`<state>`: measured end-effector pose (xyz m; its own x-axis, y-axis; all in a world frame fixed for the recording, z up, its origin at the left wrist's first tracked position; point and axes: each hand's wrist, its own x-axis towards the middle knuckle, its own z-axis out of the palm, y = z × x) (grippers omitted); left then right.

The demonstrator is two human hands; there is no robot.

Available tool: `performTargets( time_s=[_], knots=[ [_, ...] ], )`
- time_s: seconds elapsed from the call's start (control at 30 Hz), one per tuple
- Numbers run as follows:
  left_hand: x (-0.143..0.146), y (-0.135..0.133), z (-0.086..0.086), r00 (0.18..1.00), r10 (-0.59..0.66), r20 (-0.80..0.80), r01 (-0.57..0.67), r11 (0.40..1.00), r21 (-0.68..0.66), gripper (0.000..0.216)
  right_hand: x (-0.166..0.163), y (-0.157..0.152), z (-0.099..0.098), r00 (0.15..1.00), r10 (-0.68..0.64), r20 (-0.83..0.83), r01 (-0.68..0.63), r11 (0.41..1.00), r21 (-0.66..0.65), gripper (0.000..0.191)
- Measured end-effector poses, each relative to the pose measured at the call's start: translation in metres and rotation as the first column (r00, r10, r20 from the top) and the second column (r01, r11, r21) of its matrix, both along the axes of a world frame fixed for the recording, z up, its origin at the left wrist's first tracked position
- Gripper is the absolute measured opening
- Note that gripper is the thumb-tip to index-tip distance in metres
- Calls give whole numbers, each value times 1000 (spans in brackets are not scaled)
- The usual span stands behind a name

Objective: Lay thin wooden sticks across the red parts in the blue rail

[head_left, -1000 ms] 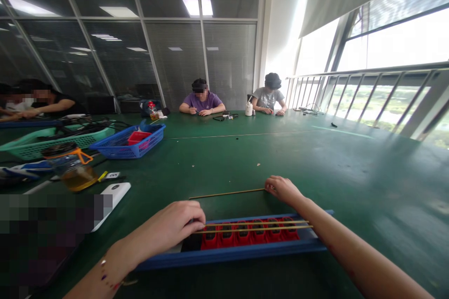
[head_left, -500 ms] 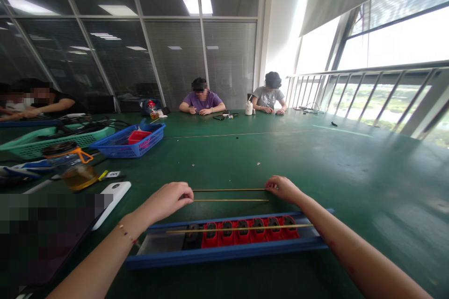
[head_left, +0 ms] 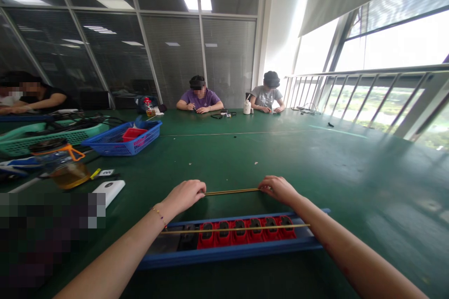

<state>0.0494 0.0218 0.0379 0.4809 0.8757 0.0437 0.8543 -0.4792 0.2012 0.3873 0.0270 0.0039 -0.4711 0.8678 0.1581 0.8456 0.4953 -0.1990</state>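
Observation:
Two thin wooden sticks lie side by side, nearly touching, and span the gap between my hands. At their left end, my left hand is closed in a pinch on them. My right hand pinches the right end, its fingertips partly hidden by the hand itself. Nearer to me is a long blue-edged tray holding a row of several red blocks with black tops and a black piece at their left. A third thin stick rests lengthwise across the tops.
On the left stand a blue basket with a red box, a green basket, a jar of amber liquid and a white power bank. Across the green table people sit; a white bottle is near them.
The two sticks, apart before, now lie together. My left hand has moved right, and my right hand slightly left, so the gap between them is narrower. The view has shifted slightly.

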Motion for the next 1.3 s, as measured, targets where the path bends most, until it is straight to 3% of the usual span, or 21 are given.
performTargets(
  time_s=[0.17, 0.27, 0.4, 0.6, 0.77, 0.9, 1.03, 1.17, 1.3],
  knots=[
    [6, -34, 39, 987, -59, 151, 72, 994, -81, 30, -3, 1, 1, 999, -40, 27, 40, 999, 4, 25],
    [8, -63, 59, 976, -163, 147, 190, 963, -191, 30, -3, 0, 2, 998, -50, 36, 50, 999, 1, 24],
    [7, -87, 59, 979, -185, 87, 199, 961, -194, 20, -4, -2, 3, 998, -56, 40, 56, 998, 1, 23],
    [9, -93, 50, 972, -215, 91, 229, 954, -194, 17, -3, -1, 1, 999, -45, 17, 45, 999, 15, 22],
    [4, -91, 63, 972, -213, 98, 227, 959, -171, 23, -1, 1, -3, 998, -54, -16, 54, 999, 0, 22],
    [-13, -73, 73, 989, -127, 79, 133, 989, -71, 26, 0, 4, -5, 995, -88, -56, 87, 996, -17, 25],
    [-23, -47, 61, 995, -95, 24, 96, 994, -53, 23, 7, 9, -7, 978, -189, -87, 189, 982, -10, 27],
    [-15, -28, 32, 994, -107, -10, 106, 991, -88, 19, 19, 12, -9, 943, -324, -79, 327, 945, 18, 26],
    [-3, -12, 7, 996, -85, -35, 82, 995, -63, 11, 23, 12, -12, 941, -336, -38, 336, 942, 4, 22]
  ],
)
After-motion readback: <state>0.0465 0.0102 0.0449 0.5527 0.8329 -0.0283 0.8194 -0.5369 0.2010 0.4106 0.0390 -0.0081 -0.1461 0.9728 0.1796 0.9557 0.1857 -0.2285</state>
